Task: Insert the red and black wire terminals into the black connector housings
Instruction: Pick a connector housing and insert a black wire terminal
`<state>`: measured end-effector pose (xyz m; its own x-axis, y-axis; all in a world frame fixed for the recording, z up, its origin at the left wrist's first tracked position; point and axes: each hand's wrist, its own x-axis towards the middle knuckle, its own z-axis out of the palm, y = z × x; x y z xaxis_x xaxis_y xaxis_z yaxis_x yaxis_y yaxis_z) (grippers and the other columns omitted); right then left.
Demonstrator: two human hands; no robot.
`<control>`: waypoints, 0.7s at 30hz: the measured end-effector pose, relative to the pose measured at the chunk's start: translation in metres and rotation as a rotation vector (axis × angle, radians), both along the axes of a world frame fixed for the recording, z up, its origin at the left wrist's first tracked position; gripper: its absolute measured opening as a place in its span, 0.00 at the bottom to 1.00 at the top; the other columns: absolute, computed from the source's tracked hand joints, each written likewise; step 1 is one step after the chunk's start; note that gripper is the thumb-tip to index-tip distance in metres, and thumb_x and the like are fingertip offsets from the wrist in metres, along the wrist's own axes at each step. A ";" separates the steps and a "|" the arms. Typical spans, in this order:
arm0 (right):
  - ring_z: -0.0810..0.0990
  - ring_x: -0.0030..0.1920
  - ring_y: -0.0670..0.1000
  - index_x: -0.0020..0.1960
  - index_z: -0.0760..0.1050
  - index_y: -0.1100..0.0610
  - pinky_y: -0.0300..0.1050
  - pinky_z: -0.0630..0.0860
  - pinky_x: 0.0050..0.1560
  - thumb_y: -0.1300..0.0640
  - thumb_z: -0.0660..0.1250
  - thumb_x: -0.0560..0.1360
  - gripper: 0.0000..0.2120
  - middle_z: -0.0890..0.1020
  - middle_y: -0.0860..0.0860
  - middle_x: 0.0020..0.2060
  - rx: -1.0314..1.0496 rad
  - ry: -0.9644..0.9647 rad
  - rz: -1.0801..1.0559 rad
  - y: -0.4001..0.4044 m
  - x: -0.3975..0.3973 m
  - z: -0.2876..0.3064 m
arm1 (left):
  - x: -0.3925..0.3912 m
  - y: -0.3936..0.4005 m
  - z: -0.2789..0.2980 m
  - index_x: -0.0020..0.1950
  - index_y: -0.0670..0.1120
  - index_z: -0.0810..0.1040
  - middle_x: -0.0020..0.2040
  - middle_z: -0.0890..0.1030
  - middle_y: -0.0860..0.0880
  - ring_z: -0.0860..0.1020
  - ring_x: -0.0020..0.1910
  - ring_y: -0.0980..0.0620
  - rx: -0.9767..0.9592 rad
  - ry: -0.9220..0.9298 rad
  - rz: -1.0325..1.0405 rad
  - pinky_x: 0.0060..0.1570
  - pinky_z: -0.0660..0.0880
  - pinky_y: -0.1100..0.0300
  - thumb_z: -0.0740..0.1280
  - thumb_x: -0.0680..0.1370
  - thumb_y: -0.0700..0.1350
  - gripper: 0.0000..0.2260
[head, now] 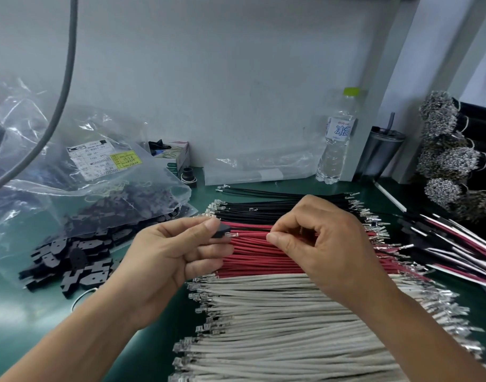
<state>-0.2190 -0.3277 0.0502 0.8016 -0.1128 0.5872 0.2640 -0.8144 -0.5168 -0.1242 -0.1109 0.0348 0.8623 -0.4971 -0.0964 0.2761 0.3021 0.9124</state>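
Above the white wire row [285,321], my left hand [164,260] pinches a small black plastic connector housing [221,230] while my right hand [319,238] pinches a red insulated wire [250,235], its metal terminal [233,235] just beside the housing, over red wires [258,255] and black wires [277,209].

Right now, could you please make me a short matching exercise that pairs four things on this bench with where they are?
Things:
1. water bottle
2. white wires
3. connector
4. loose connectors

Places:
A. pinched in the left hand
B. nearest row, below the red wires
C. piled by the plastic bag, at left
D. standing against the back wall

Pairs: 1-D, 2-B, 3-A, 4-C
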 end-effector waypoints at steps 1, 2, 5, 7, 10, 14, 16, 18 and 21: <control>0.80 0.43 0.48 0.40 0.82 0.45 0.45 0.76 0.40 0.50 0.75 0.73 0.04 0.78 0.42 0.40 0.004 -0.003 0.004 0.001 0.000 0.000 | 0.000 0.000 0.000 0.50 0.40 0.88 0.49 0.86 0.34 0.88 0.40 0.46 -0.005 0.005 -0.008 0.33 0.82 0.62 0.78 0.65 0.47 0.17; 0.80 0.43 0.48 0.41 0.82 0.45 0.45 0.77 0.41 0.50 0.75 0.73 0.04 0.79 0.41 0.40 0.006 -0.005 0.013 0.002 -0.001 0.000 | -0.001 0.000 0.000 0.50 0.40 0.88 0.49 0.86 0.34 0.88 0.39 0.46 -0.010 0.010 -0.012 0.33 0.82 0.62 0.78 0.65 0.47 0.16; 0.81 0.45 0.48 0.43 0.83 0.47 0.44 0.77 0.42 0.54 0.75 0.74 0.03 0.79 0.41 0.41 0.000 -0.014 0.062 0.008 0.000 -0.002 | -0.002 -0.002 0.000 0.49 0.40 0.88 0.49 0.86 0.34 0.88 0.39 0.46 -0.013 0.025 -0.025 0.32 0.82 0.61 0.78 0.65 0.46 0.16; 0.81 0.45 0.47 0.44 0.83 0.48 0.45 0.77 0.42 0.56 0.74 0.75 0.03 0.79 0.41 0.41 -0.024 -0.025 0.085 0.011 -0.001 -0.002 | -0.002 -0.003 0.000 0.49 0.40 0.88 0.49 0.86 0.33 0.88 0.39 0.46 -0.013 0.036 -0.032 0.32 0.82 0.61 0.78 0.65 0.46 0.15; 0.80 0.45 0.48 0.44 0.81 0.47 0.44 0.76 0.41 0.54 0.71 0.75 0.03 0.78 0.41 0.41 -0.029 -0.039 0.050 0.008 -0.002 0.000 | -0.002 -0.002 0.001 0.48 0.40 0.88 0.49 0.86 0.34 0.87 0.39 0.46 -0.021 0.035 -0.040 0.32 0.82 0.62 0.78 0.66 0.46 0.14; 0.78 0.43 0.48 0.43 0.79 0.46 0.45 0.75 0.40 0.56 0.71 0.76 0.05 0.78 0.41 0.41 -0.039 -0.030 0.029 0.007 -0.002 0.001 | 0.000 -0.001 0.002 0.48 0.40 0.88 0.49 0.86 0.35 0.87 0.39 0.47 -0.034 0.037 -0.055 0.33 0.82 0.62 0.77 0.67 0.47 0.14; 0.78 0.42 0.48 0.43 0.79 0.46 0.47 0.76 0.40 0.57 0.72 0.76 0.06 0.78 0.40 0.40 -0.051 -0.014 0.026 0.008 -0.002 0.001 | 0.000 -0.001 0.001 0.49 0.40 0.88 0.49 0.86 0.35 0.87 0.39 0.47 -0.035 0.037 -0.060 0.33 0.82 0.62 0.77 0.67 0.47 0.14; 0.78 0.42 0.48 0.43 0.80 0.46 0.47 0.76 0.40 0.56 0.72 0.76 0.06 0.78 0.40 0.40 -0.058 -0.003 0.028 0.008 -0.003 0.002 | 0.000 -0.001 0.001 0.49 0.40 0.88 0.50 0.86 0.34 0.87 0.39 0.47 -0.039 0.037 -0.066 0.34 0.82 0.62 0.77 0.68 0.47 0.15; 0.78 0.41 0.47 0.42 0.80 0.46 0.46 0.75 0.39 0.54 0.71 0.75 0.04 0.77 0.40 0.39 -0.084 -0.001 0.023 0.007 -0.004 0.005 | 0.001 0.000 0.000 0.50 0.41 0.88 0.51 0.86 0.34 0.88 0.40 0.47 -0.034 0.028 -0.069 0.34 0.83 0.62 0.77 0.67 0.47 0.15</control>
